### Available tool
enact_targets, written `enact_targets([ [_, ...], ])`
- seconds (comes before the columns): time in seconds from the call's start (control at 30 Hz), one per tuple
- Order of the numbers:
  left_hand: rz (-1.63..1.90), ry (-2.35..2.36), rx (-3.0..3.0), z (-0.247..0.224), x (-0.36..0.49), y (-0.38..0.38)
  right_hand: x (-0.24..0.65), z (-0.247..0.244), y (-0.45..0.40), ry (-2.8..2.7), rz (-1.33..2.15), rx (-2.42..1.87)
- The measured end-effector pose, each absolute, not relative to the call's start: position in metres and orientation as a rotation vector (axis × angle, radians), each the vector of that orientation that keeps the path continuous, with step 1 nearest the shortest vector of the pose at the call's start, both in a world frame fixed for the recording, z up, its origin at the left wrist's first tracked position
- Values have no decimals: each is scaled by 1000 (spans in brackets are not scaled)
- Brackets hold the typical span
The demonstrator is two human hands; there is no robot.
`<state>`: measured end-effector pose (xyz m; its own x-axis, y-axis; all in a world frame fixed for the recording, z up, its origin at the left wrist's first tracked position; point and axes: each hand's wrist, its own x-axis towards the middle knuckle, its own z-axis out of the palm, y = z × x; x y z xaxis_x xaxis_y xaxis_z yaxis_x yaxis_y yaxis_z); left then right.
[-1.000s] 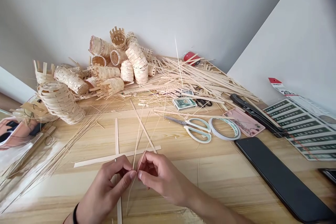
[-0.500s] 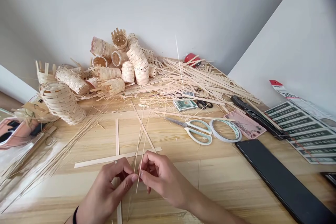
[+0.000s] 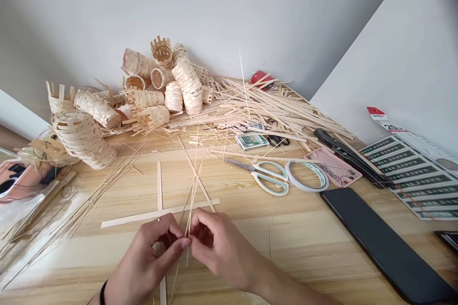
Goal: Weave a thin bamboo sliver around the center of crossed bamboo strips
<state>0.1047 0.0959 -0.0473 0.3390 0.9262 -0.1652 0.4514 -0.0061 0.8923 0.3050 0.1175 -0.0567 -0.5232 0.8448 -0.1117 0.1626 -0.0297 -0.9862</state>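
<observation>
Head view looks down on a wooden tabletop [image 3: 272,267], where the left hand [image 3: 143,259] and right hand [image 3: 218,248] meet just below and right of a cross of flat bamboo strips [image 3: 143,216]. Thumbs and fingers of both hands are curled almost closed, pinching thin bamboo splints [image 3: 192,195] at the fingertips; the splints now stand straighter and more tightly bunched than in the earlier frame, with the hands drawn closer together. The fingers hide the pinched section, so how many splints are held cannot be told. The cross's long arm runs under the left hand and reappears at the bottom edge of the view. A loose diagonal bamboo strip [image 3: 196,176] lies just right of the cross. Well beyond the cross, woven bamboo baskets [image 3: 86,140] lie heaped, their open ends ragged with upright strip ends; one stands upright [image 3: 161,52], and what lies inside them is hard to make out. Right of the cross lie white-handled scissors [image 3: 268,178] and a roll of tape [image 3: 307,176]. Farther right, a pink tray [image 3: 334,167] holds something too unclear to name.
</observation>
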Motion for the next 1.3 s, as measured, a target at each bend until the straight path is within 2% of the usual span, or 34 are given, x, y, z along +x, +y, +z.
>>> enact_targets([
  [0.57,504,1243,1480,-50,103,96,307,-53,119,-1659,1611,-1075],
  [1.3,509,1174,1419,-48,106,95,305,-59,113,-1871,1330,-1074],
])
